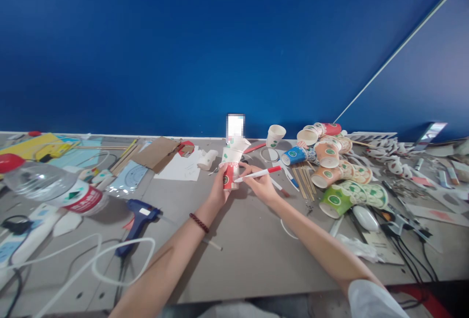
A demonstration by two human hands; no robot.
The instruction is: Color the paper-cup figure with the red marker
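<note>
Through the head camera I have the red paper cup (229, 177) roughly upright between the two hands, over the middle of the tabletop (249, 259). The left hand (220, 190) is closed on it, gripping from its left side and low down, so the front with its round emblem faces me. A white cup piece with green marks (233, 153) rises from the cup's upper end; I cannot tell whether the two are joined. The right hand (261, 186) is pinched around a red-and-white pen (258, 174), its tip pointing at the cup's right side; whether it touches, I cannot make out. Beyond the grip, the phone (235, 126) stands close to the blue wall (183, 39), which bounds my reach forward. On the left I have the white sheet (178, 167), then the blue glue gun (138, 222) beside the left forearm, with a looping white cable (152, 254) near it. On the right, wooden sticks (304, 181) and the green cup (334, 201) crowd the space past the right hand. My freest room is the grey stretch between the forearms, running back to the table's near edge; a thin stick (213, 244) lies there, just beside the left forearm.
</note>
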